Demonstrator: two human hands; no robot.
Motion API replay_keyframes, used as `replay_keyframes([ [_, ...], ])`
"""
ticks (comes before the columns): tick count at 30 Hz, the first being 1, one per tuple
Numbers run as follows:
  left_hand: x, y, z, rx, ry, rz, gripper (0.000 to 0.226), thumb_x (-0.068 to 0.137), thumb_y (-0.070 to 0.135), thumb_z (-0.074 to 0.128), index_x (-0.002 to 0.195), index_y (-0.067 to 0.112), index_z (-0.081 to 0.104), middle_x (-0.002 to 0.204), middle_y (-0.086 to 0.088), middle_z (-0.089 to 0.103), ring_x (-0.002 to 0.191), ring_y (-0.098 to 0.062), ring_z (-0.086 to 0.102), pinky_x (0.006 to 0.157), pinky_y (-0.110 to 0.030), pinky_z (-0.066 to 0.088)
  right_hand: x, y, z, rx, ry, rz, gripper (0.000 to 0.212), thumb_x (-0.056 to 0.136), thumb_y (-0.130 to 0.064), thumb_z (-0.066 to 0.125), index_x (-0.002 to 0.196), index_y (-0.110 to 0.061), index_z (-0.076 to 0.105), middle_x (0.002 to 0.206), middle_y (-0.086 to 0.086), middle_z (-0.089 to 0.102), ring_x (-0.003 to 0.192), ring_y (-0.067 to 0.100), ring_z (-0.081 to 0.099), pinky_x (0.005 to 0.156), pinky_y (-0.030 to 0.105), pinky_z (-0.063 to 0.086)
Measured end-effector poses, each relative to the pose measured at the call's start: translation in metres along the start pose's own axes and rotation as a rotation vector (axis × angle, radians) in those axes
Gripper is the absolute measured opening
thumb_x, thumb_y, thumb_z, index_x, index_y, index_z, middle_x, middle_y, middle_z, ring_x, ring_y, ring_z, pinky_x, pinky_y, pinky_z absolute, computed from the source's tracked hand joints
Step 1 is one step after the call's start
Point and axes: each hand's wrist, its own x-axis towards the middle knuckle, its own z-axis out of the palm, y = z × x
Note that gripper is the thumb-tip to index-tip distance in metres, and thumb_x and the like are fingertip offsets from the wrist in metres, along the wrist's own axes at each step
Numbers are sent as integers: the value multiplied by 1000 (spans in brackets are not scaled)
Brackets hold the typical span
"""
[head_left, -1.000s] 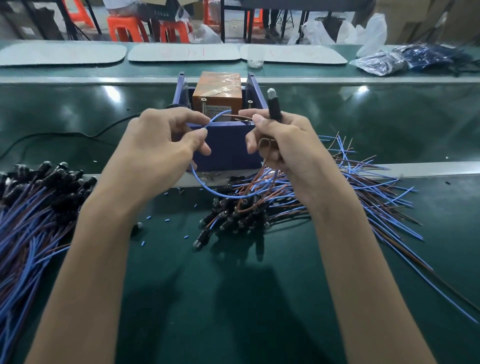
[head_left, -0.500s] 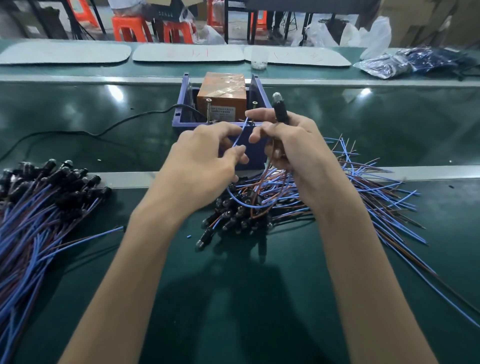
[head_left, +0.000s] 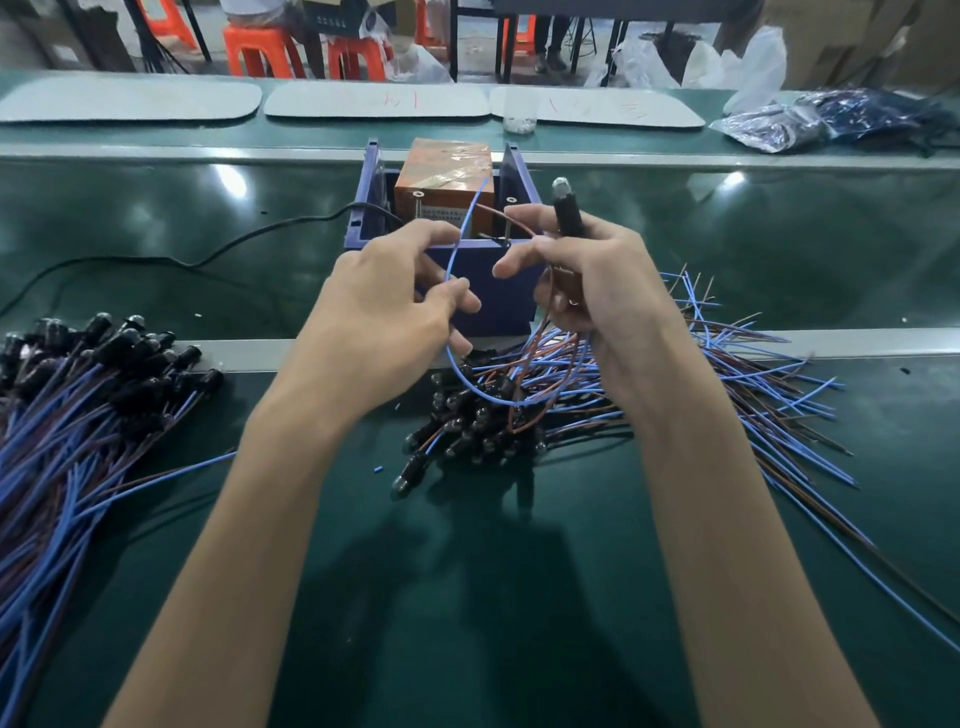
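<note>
Green matting covers the bench (head_left: 467, 597), with one heap of blue-and-brown leads (head_left: 67, 415) at its left edge. A second heap (head_left: 519, 405) lies at the middle, just in front of a blue box (head_left: 498, 306). Above that second heap the right hand (head_left: 608, 291) curls its fingers round a black plug (head_left: 567, 210) held upright, while the left hand (head_left: 384, 322) pinches the plug's blue wire (head_left: 457, 249) between thumb and fingertips.

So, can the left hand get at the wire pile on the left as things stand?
Probably yes: nothing stands between the left hand and the wire pile, but it pinches the blue wire, so it must let go first.
</note>
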Motion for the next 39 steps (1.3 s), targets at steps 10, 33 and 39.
replay_keyframes([
  [10,1,-5,-3,-9,6,-14,38,94,8,55,128,25,56,79,15,72,55,-7,68,50,-6,41,-3,-2,-1,16,-27,22,28,94,1,41,108,-3,65,48,-5,39,36,3,27,35,13,18],
  [33,4,-12,-17,-24,192,-22,33,92,7,57,111,33,60,91,14,63,57,-5,67,74,-29,56,2,1,-14,165,146,-47,27,93,1,40,91,-10,65,50,-7,41,38,2,25,33,13,20],
  [39,2,-4,-21,4,222,21,34,91,7,56,107,37,57,93,15,64,61,-6,69,82,-40,57,3,0,-19,216,177,-43,27,93,1,38,90,-9,63,50,-7,42,39,2,25,33,14,20],
])
